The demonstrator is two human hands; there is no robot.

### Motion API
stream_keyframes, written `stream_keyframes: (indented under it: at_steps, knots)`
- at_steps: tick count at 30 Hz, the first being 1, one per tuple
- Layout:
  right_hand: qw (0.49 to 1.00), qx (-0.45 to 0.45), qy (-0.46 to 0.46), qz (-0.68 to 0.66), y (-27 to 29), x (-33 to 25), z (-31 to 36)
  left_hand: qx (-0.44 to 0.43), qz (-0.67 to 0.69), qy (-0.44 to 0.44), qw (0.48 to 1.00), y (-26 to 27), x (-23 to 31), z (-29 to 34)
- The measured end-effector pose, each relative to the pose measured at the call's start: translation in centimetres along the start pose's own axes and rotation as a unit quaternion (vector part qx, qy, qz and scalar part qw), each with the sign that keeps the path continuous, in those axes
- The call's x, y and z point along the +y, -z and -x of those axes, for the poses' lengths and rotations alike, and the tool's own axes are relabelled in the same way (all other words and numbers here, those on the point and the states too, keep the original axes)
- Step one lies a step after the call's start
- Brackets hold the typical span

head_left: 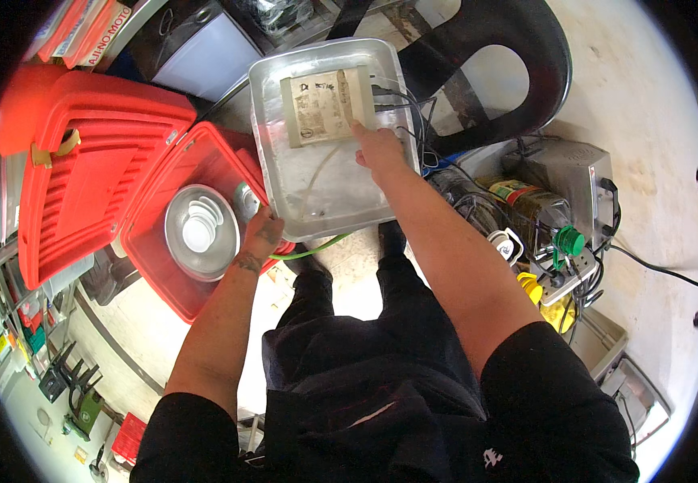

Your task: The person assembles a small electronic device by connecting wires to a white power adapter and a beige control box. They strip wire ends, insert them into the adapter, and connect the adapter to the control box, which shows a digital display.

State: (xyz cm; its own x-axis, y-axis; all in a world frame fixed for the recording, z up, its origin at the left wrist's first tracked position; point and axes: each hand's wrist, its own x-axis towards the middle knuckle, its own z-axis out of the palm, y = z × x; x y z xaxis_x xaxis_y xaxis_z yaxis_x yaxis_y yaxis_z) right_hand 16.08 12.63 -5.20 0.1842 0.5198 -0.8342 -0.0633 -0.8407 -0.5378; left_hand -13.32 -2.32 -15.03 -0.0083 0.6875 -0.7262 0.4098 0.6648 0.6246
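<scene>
A rectangular see-through plastic container [325,189] is in front of me, above the floor. A tan card [329,105] with handwriting and a taped edge lies across its upper part. My left hand [264,231] is closed at the container's lower left corner, gripping its rim; the fingers are partly hidden. My right hand [379,150] reaches over the right side, index finger stretched onto the card's lower right edge and the other fingers curled, holding nothing. Left of the container, an open red bin [144,241] holds a metal bowl [180,229] with white round pieces inside.
The red bin's ribbed lid [91,169] stands open at the left. A black plastic chair [554,72] is behind the container. To the right are a metal appliance [578,173], a green-capped bottle [568,240], cables and a power strip [570,278]. Shelves line the left.
</scene>
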Motion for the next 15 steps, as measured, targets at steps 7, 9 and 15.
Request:
stream_keyframes:
  at_steps: [7,9,15]
  knots:
    - [0.982,0.053,0.039,-0.178,-2.0,2.5,-3.1,-0.049,-0.024,0.020,0.998,0.3,0.7,0.0]
    - [0.975,0.039,0.067,-0.210,-2.3,3.2,-3.6,-0.040,-0.058,0.006,0.998,0.0,1.2,0.2]
    - [0.951,-0.010,0.084,-0.299,-2.5,4.1,-3.2,-0.020,0.000,0.074,0.997,-2.0,2.7,1.9]
